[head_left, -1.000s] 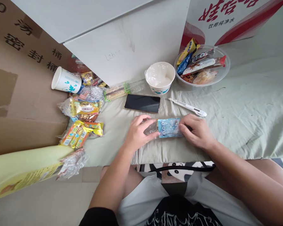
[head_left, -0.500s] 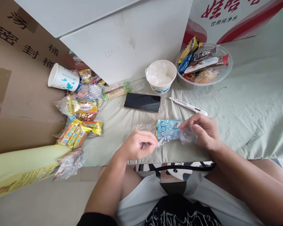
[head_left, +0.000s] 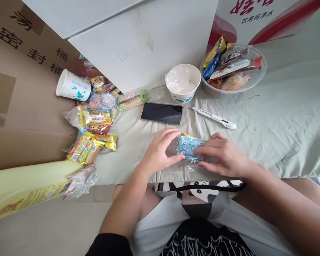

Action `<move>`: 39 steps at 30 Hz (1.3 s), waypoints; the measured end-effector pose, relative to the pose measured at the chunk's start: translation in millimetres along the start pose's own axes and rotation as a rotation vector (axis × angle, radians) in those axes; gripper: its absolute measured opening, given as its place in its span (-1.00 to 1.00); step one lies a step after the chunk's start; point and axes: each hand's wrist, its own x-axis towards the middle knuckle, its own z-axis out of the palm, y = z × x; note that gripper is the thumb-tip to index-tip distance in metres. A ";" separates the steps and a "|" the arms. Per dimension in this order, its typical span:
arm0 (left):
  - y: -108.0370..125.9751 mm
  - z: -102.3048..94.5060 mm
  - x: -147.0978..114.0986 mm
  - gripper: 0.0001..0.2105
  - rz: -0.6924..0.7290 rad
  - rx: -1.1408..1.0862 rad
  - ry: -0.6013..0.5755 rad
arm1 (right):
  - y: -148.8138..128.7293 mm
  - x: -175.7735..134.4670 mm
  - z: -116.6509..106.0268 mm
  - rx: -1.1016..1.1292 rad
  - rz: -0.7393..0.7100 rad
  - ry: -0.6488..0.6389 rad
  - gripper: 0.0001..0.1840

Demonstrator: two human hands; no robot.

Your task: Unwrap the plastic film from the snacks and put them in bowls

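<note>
A blue printed snack packet (head_left: 190, 147) lies on the light green cloth in front of me, with a strip of yellow wrapper showing at its upper edge. Clear plastic film (head_left: 173, 147) spreads around and below it. My left hand (head_left: 160, 151) curves at the packet's left end, thumb and fingers wide apart, the thumb tip by its lower left corner. Over the right part rests my right hand (head_left: 221, 154), its fingers spread and touching the packet, thumb lower down by the film. The packet's right end is hidden under those fingers.
Beyond the packet lie a phone (head_left: 161, 113) and a white utility knife (head_left: 214, 118). Behind them stand a paper bowl (head_left: 183, 93) holding clear film and a plastic bowl (head_left: 252, 85) of snacks. Several wrapped snacks (head_left: 96, 117) and a tipped paper cup (head_left: 73, 85) lie left, beside a cardboard box (head_left: 29, 106).
My left hand has opened from a pinch on the film and moved up beside the packet. My right hand has shifted left onto the packet, its fingers spreading. The view has tilted slightly.
</note>
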 end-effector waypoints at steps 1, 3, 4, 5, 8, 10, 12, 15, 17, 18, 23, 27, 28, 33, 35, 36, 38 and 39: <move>-0.6 2.3 1.8 -0.50 0.009 0.037 -0.071 | -2.6 -0.2 1.8 -0.035 -0.011 -0.031 -0.80; -2.1 4.9 3.4 -0.56 -0.024 0.083 -0.147 | -8.5 -0.3 4.0 -0.125 -0.031 -0.056 -0.83; -2.9 5.4 3.4 -0.64 -0.053 0.092 -0.148 | -11.3 -0.1 4.2 -0.171 -0.038 -0.048 -0.85; -3.7 5.6 3.1 -0.72 -0.087 0.091 -0.133 | -13.7 0.1 4.0 -0.214 -0.043 -0.031 -0.86; -5.1 5.4 2.1 -0.88 -0.202 0.061 -0.047 | -17.6 1.2 0.9 -0.272 -0.059 0.038 -0.84; -5.0 5.9 2.0 -0.86 -0.286 0.017 -0.016 | -18.0 1.9 -2.3 -0.261 -0.070 0.070 -0.84; -4.3 6.5 2.2 -0.83 -0.363 -0.020 -0.014 | -17.9 1.9 -5.2 -0.256 -0.073 0.097 -0.83; -3.4 6.7 3.0 -0.78 -0.445 0.003 0.027 | -17.0 0.7 -6.9 -0.301 -0.063 0.123 -0.71; -3.1 6.1 3.7 -0.73 -0.483 0.030 0.102 | -15.7 -0.6 -5.4 -0.361 -0.039 0.105 -0.64; -2.9 5.7 4.2 -0.71 -0.502 0.028 0.142 | -14.9 -1.3 -3.8 -0.399 -0.021 0.089 -0.62; -0.6 4.5 6.7 -0.68 -0.619 -0.221 0.204 | -13.3 -2.5 8.8 -0.533 0.160 0.041 -0.73; 4.5 4.7 6.8 -0.66 -0.770 -0.645 0.063 | -16.6 0.0 18.4 -0.465 0.312 0.030 -0.60; 6.3 4.5 6.8 -0.64 -0.806 -0.737 0.036 | -17.1 0.4 20.2 -0.438 0.329 0.032 -0.54; 13.9 0.7 8.7 -0.53 -0.858 -1.014 -0.026 | -13.9 -1.6 25.9 -0.310 0.384 0.082 -0.39; 14.3 -0.5 10.1 -0.52 -0.871 -1.085 -0.039 | -12.0 -2.1 26.3 -0.234 0.373 0.098 -0.44; 14.0 -0.9 10.7 -0.53 -0.884 -1.117 -0.034 | -11.6 -1.9 26.2 -0.193 0.349 0.110 -0.50; 13.1 -1.0 11.6 -0.55 -0.929 -1.172 -0.003 | -11.6 -0.8 25.6 -0.134 0.294 0.162 -0.66; 13.1 -0.8 12.0 -0.57 -0.955 -1.199 0.022 | -12.0 0.0 25.3 -0.119 0.273 0.201 -0.72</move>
